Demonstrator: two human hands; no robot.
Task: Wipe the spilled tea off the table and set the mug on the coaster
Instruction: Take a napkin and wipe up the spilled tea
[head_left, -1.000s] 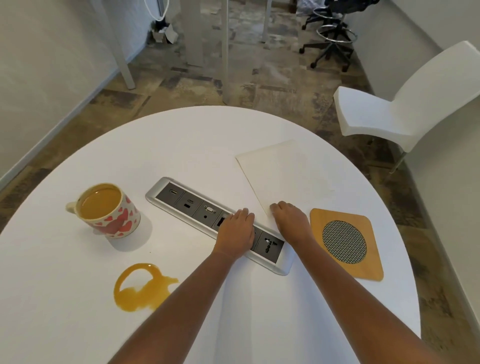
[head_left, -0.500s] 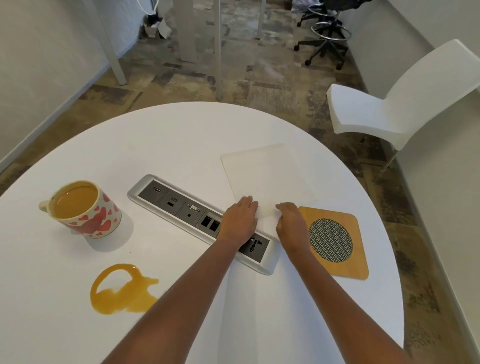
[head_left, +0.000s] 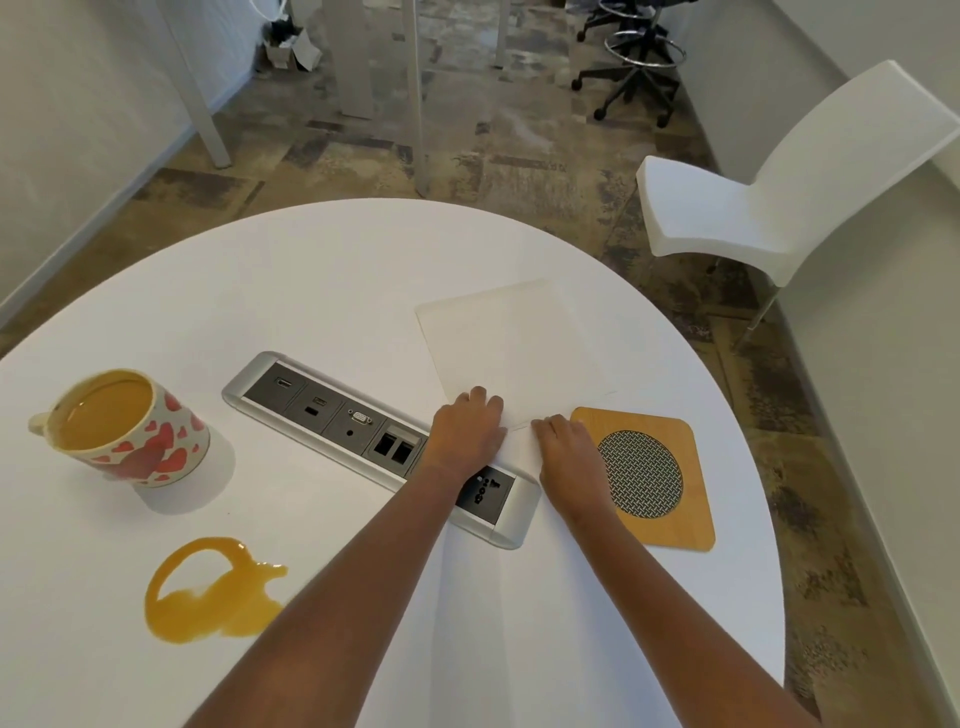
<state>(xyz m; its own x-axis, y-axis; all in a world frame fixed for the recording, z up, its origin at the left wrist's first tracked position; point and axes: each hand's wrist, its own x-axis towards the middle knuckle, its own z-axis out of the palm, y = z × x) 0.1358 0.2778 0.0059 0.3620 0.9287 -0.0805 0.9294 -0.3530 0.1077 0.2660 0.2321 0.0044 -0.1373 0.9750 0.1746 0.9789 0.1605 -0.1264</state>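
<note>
Squarely upright mug (head_left: 145, 441), handle pointing left

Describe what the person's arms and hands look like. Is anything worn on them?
Nothing worn is visible. The left forearm and the right forearm are bare down to the bottom edge of the picture, and no sleeve shows. The left hand and the right hand have no glove. I see no watch, bracelet or ring.

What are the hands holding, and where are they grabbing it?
The left hand and right hand both grip the white napkin by its near edge, curled over it. It lies on the table, not lifted yet.
</note>
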